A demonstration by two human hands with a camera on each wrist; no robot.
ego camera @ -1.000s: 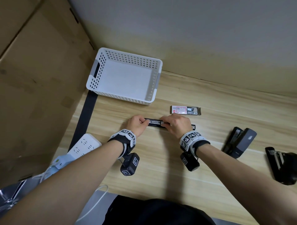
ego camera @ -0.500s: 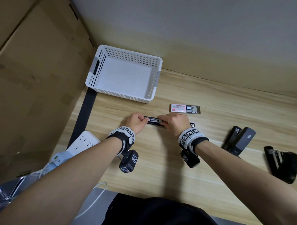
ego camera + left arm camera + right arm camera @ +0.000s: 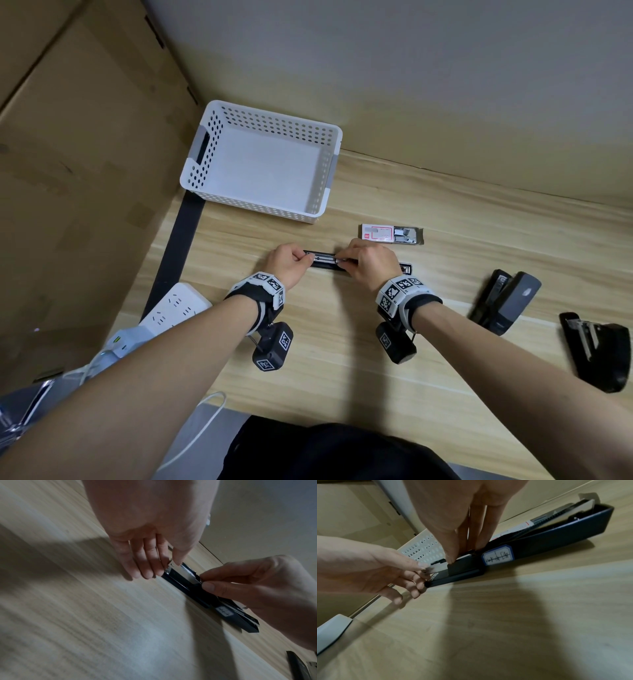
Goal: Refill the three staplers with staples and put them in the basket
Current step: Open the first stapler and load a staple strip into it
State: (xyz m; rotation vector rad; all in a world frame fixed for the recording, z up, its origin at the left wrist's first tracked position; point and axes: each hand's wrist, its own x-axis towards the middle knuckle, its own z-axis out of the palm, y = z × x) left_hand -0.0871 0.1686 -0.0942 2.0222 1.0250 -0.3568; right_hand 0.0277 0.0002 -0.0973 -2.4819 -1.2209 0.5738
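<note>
A long black stapler [image 3: 323, 261] lies opened out flat on the wooden table, between both hands. My left hand [image 3: 291, 262] pinches the silver front end of its magazine [image 3: 171, 564] between thumb and fingers. At the magazine's middle [image 3: 192, 576] my right hand [image 3: 366, 263] pinches with thumb and forefinger, and a short silver strip [image 3: 464, 556] shows under the fingertips. A labelled black arm of the stapler [image 3: 556, 539] stretches away to the right. The open staple box [image 3: 390, 234] lies just behind the hands. The white perforated basket [image 3: 260, 205] stands at the back left with nothing in it.
Two more staplers lie opened at the right: a grey-and-black one [image 3: 507, 306] and a black one [image 3: 599, 353] near the table edge. A white power strip [image 3: 174, 308] sits at the left edge. Cardboard sheets [image 3: 85, 171] wall in the left side.
Both hands stay on the long stapler in nearly the same place. Only the head view has shifted slightly.
</note>
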